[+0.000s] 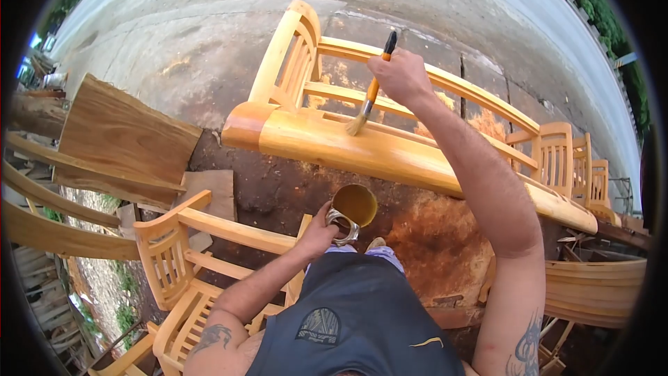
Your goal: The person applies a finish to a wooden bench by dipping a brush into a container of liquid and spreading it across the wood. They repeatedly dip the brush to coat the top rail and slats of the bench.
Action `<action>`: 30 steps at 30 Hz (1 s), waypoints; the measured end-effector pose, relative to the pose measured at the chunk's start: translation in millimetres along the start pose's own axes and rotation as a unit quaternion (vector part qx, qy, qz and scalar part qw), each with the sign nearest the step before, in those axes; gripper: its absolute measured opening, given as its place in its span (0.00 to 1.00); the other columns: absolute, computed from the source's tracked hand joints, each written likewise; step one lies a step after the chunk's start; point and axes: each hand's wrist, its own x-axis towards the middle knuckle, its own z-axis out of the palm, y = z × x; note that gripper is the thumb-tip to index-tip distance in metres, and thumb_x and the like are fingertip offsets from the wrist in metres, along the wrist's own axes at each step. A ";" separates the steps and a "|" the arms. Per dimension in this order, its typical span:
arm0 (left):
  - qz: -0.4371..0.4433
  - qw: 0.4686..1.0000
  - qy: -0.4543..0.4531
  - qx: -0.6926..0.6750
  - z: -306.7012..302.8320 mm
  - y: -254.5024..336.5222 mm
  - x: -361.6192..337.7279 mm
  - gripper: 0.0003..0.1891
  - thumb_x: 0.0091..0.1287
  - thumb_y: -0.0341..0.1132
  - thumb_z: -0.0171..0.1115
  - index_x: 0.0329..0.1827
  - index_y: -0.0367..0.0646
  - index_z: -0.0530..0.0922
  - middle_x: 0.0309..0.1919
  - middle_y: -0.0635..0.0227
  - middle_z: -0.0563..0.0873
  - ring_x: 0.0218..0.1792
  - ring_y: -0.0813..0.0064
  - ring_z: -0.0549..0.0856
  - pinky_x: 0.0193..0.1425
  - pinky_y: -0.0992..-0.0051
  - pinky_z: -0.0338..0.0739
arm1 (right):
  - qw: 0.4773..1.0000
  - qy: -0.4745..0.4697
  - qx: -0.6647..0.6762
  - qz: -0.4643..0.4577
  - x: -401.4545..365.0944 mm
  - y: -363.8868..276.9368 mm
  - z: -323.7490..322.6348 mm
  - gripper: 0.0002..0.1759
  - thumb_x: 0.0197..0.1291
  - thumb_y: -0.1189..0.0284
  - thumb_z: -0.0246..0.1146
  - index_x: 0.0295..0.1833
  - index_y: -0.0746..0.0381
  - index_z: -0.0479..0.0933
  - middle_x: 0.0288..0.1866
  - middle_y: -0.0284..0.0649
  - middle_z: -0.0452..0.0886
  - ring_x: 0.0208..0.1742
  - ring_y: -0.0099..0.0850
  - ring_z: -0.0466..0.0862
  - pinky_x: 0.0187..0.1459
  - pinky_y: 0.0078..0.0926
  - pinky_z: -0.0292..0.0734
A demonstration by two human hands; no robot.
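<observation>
My right hand (401,76) is closed around the orange handle of a paintbrush (370,95). The brush tilts downward, and its pale bristles meet the thick rounded top rail of a wooden bench frame (313,141). That rail looks glossy and yellow-brown, with a redder stretch at its left end. Lower down, my left hand (321,232) grips the handle of a metal mug (344,226), which is held upright in front of my body. Yellow-brown liquid shows inside its round mouth. Some fingers of the left hand are hidden behind the handle.
Slatted wooden chairs (164,261) stand close by on the left. A broad raw plank (125,139) lies beyond them. More chairs (557,160) line up at the bench's right end, and a curved slatted piece (595,292) sits at lower right. Reddish dust covers the ground (431,244).
</observation>
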 end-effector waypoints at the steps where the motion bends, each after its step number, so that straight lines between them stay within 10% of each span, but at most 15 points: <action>1: -0.005 1.000 -0.004 0.001 1.6 4.0 -1.6 0.44 0.59 0.16 0.55 0.84 0.32 0.55 0.62 0.52 0.82 0.59 0.65 0.86 0.62 0.69 0.84 | 0.962 0.042 -0.189 -0.191 10.8 5.2 1.4 0.23 0.68 0.57 0.60 0.36 0.70 0.81 0.28 0.48 0.85 0.32 0.33 0.89 0.36 0.34 0.85; 4: -0.020 1.000 -0.002 0.002 9.5 15.0 -4.5 0.43 0.60 0.17 0.54 0.83 0.32 0.56 0.62 0.52 0.82 0.59 0.65 0.86 0.62 0.69 0.85 | 0.982 -0.008 0.185 0.028 -9.6 -29.6 3.4 0.23 0.66 0.58 0.59 0.38 0.70 0.85 0.38 0.55 0.89 0.37 0.47 0.90 0.46 0.43 0.84; 8: 0.010 1.000 -0.004 0.020 2.0 -2.8 6.4 0.42 0.60 0.18 0.53 0.84 0.33 0.57 0.62 0.52 0.82 0.60 0.65 0.85 0.62 0.70 0.84 | 0.999 -0.019 -0.039 -0.009 -3.0 -3.0 15.5 0.23 0.66 0.57 0.59 0.42 0.70 0.85 0.38 0.56 0.89 0.44 0.50 0.90 0.53 0.44 0.84; 14: 0.000 1.000 -0.013 0.014 6.1 4.0 0.1 0.42 0.62 0.16 0.46 0.84 0.33 0.51 0.64 0.47 0.79 0.57 0.55 0.88 0.58 0.64 0.89 | 0.986 -0.016 0.164 0.005 -15.2 -23.4 14.1 0.23 0.65 0.57 0.61 0.40 0.70 0.86 0.32 0.54 0.89 0.36 0.47 0.91 0.46 0.41 0.87; 18: -0.001 1.000 -0.008 -0.003 4.2 3.1 -1.3 0.43 0.60 0.17 0.52 0.84 0.32 0.55 0.64 0.51 0.81 0.58 0.63 0.86 0.60 0.69 0.85 | 0.999 0.012 0.019 -0.031 1.7 -5.3 3.7 0.24 0.68 0.58 0.59 0.40 0.70 0.86 0.29 0.53 0.88 0.33 0.48 0.90 0.43 0.41 0.86; 23: 0.005 0.999 0.011 0.037 0.6 -12.0 6.8 0.43 0.60 0.18 0.55 0.83 0.31 0.57 0.63 0.53 0.82 0.59 0.68 0.85 0.62 0.72 0.83 | 0.949 -0.065 0.308 -0.001 -23.2 -37.6 14.6 0.22 0.75 0.56 0.65 0.41 0.67 0.84 0.28 0.38 0.86 0.29 0.21 0.89 0.32 0.20 0.86; 30: 0.005 0.999 -0.002 0.040 3.4 -2.8 5.7 0.43 0.60 0.18 0.56 0.83 0.30 0.56 0.62 0.54 0.83 0.59 0.67 0.85 0.63 0.72 0.83 | 0.992 -0.068 0.082 0.060 -39.2 20.0 -27.6 0.21 0.66 0.60 0.63 0.30 0.68 0.83 0.23 0.41 0.85 0.26 0.29 0.88 0.33 0.27 0.85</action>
